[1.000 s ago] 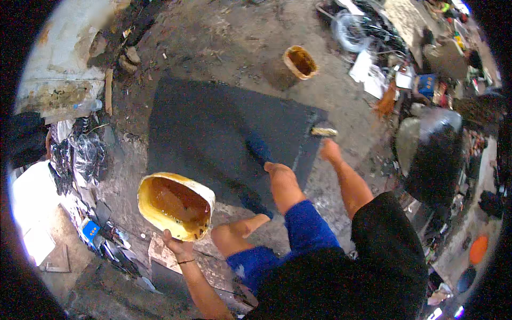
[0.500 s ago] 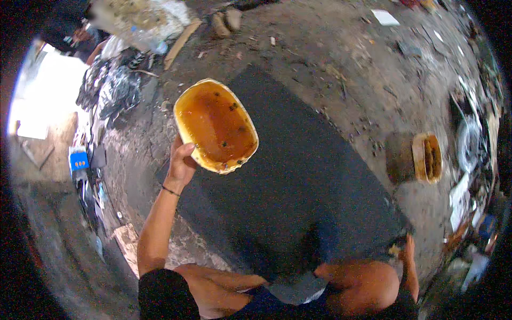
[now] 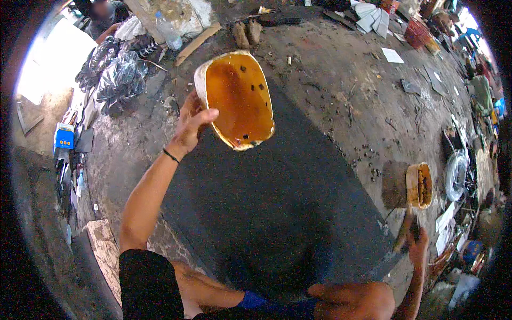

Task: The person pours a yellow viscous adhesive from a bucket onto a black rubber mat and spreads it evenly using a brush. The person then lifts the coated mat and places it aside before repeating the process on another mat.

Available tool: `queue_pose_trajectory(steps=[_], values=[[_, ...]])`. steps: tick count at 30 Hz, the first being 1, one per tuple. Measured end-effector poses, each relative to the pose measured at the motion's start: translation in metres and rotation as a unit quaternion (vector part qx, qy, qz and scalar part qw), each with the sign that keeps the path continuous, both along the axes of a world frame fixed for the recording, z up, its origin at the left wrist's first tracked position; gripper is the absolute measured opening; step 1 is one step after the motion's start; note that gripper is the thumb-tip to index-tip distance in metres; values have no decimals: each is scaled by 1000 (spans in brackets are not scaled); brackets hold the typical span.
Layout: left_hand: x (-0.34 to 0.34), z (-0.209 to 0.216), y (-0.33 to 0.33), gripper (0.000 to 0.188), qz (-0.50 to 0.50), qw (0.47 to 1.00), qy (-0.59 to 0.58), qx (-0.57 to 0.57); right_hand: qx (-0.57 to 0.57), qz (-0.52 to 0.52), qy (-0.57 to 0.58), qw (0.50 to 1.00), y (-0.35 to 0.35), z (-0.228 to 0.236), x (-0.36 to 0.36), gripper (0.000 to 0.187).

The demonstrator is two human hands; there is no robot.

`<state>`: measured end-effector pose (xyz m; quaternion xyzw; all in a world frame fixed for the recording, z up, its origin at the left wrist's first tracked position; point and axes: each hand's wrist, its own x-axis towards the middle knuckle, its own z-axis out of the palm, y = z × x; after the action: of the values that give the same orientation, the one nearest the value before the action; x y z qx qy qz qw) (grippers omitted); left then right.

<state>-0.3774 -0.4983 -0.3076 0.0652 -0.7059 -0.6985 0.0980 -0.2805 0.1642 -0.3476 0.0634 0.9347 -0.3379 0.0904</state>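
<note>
My left hand (image 3: 193, 122) grips a pale plastic tub (image 3: 201, 88) by its left side, thumb over the rim. The tub is tilted toward me, showing an amber-brown, glossy coating with small dark specks. It is held above a large black sheet (image 3: 266, 202) spread on the ground. At the lower right, my right hand (image 3: 418, 246) is closed around something blurred, tan and dark, that I cannot make out. Just beyond that hand stands a second small tub (image 3: 412, 186) with lumpy brown stuff inside.
Small dark crumbs (image 3: 365, 154) lie along the sheet's right edge. A coil of clear tubing (image 3: 456, 176) and scraps are at the right. Crumpled plastic bags (image 3: 120, 80), a wooden strip (image 3: 197, 44) and a blue box (image 3: 64, 137) are at the left. Another person (image 3: 104, 18) is at the far left.
The tub in my left hand has moved up and to the right in the picture and is turned more upright. My right hand has come forward, close to the second tub.
</note>
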Motion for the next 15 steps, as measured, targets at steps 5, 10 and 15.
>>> queue_pose_trajectory(steps=[5,10,15], values=[[-7,-4,0,78,-2,1000,2,25,-37,36,79,996,-120,8,-78,35],[-12,-14,-17,79,-14,999,23,36,-106,161,105,976,-228,29,-123,35],[-8,-11,-18,77,8,999,16,45,-154,177,105,967,-313,38,-143,36]])
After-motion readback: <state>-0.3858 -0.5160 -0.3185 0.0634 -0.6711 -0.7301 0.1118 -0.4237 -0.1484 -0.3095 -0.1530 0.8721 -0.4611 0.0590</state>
